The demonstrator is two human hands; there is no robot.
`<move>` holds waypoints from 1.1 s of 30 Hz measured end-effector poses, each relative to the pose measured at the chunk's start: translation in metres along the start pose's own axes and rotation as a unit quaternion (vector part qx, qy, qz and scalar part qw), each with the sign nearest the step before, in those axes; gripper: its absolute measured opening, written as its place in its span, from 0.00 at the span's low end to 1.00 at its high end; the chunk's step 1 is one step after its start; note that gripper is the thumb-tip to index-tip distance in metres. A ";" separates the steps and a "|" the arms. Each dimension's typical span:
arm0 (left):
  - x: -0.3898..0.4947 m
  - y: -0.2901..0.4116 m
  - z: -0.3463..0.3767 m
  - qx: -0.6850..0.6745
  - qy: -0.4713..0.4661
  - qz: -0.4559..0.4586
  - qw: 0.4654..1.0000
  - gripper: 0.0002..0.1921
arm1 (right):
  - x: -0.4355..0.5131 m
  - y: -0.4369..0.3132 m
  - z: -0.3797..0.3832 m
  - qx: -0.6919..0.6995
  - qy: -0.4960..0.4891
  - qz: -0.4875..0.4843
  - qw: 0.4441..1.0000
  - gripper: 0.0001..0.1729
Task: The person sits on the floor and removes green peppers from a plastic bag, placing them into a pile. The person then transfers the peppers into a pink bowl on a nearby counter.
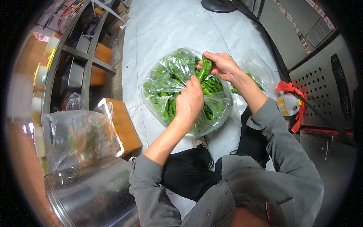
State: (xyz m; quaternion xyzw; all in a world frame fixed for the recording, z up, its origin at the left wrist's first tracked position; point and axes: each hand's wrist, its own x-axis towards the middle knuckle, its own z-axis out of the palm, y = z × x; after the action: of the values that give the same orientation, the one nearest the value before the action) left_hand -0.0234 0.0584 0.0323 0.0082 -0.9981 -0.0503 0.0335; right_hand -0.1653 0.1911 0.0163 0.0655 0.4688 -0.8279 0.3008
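Observation:
A large clear plastic bag [158, 85] full of green peppers [170, 106] rests on the floor before me. My right hand [224, 65] holds one long green pepper [206, 68] upright above the bag's opening, thumb at its top end. Close by, my left hand [190, 98] is curled over the bag, its fingertips at the pepper's lower end and against the plastic. Whether those fingers grip the pepper or the bag is hidden by the back of the hand. Behind my right forearm lies a second clear bag [255, 65], with a few green peppers [255, 82] beside it.
To the left are a metal shelf rack [75, 52], a cardboard box [126, 127], a plastic bag of vegetables [85, 139] and a large steel pot [93, 193]. A plastic jug [290, 104] with a red bag [300, 116] stands right, by a metal cabinet [314, 90].

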 end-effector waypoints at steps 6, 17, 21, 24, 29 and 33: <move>-0.035 -0.035 0.008 -0.044 -0.173 0.029 0.984 0.15 | 0.002 -0.056 -0.080 -0.035 -0.007 -0.253 0.967 0.13; 0.019 -0.010 -0.050 -0.229 0.039 0.202 0.952 0.12 | -0.075 -0.010 -0.035 -0.541 -0.239 -0.428 0.683 0.18; 0.007 -0.020 -0.033 -0.348 -0.076 0.219 0.908 0.16 | -0.077 0.007 -0.041 -0.592 -0.285 -0.426 0.622 0.18; -0.006 -0.007 -0.037 -0.409 -0.231 0.105 0.877 0.18 | -0.081 0.020 -0.045 -0.558 -0.296 -0.488 0.602 0.16; -0.027 -0.012 -0.023 -0.509 -0.232 0.038 0.828 0.18 | -0.089 0.038 -0.046 -0.511 -0.302 -0.491 0.637 0.16; -0.029 -0.001 -0.032 -0.560 -0.221 -0.038 0.798 0.18 | -0.095 0.040 -0.042 -0.526 -0.264 -0.478 0.652 0.13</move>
State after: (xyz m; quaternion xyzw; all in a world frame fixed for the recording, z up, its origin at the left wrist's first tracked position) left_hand 0.0082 0.0546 0.0618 0.0149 -0.7750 -0.6023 -0.1908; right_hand -0.0733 0.2517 0.0013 -0.5583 0.6927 -0.4548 -0.0413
